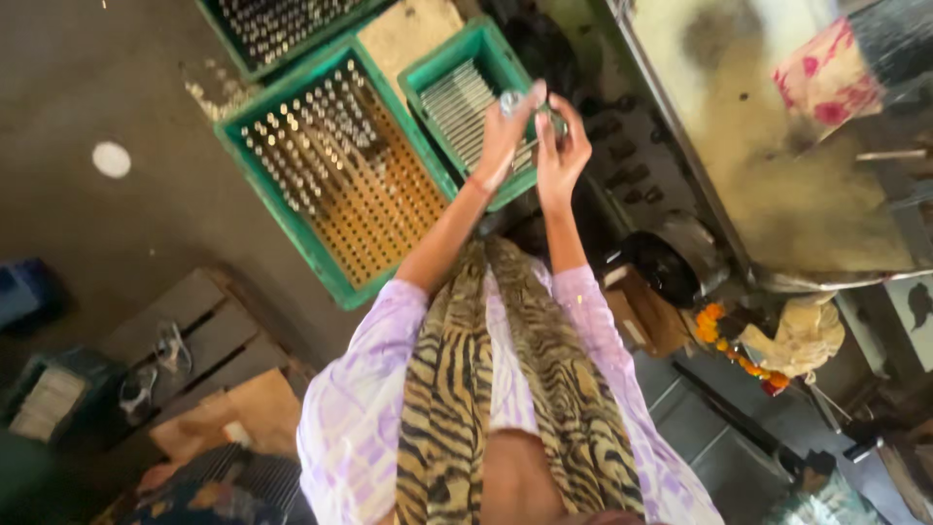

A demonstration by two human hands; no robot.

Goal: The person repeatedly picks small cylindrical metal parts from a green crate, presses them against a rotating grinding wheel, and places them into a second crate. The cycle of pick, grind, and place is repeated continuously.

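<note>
Left hand [505,131] and right hand [562,146] together pinching a small shiny metal part [512,100]. Small green plastic crate of metal rods [481,49] directly beneath; larger green crate of upright pins [282,209] at nine o'clock.

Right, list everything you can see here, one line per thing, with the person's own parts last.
Large crate: one, green, on the floor left of the hands, holding upright rows of small metal pieces.
Small crate: one, green, under the hands, holding metal rods lying side by side.
Third crate: one, green, top edge, partly cut off.
Wooden pallet: one, grey-brown, lower left.
Flower garland: one, orange, right of the arms.
Machine bed: one, grey and stained, upper right.
Scarf: one, tiger-striped, hanging over lilac sleeves.
Metal part: one, silvery, held between both hands.
Left hand: gripping the part.
Right hand: gripping the part.
</note>
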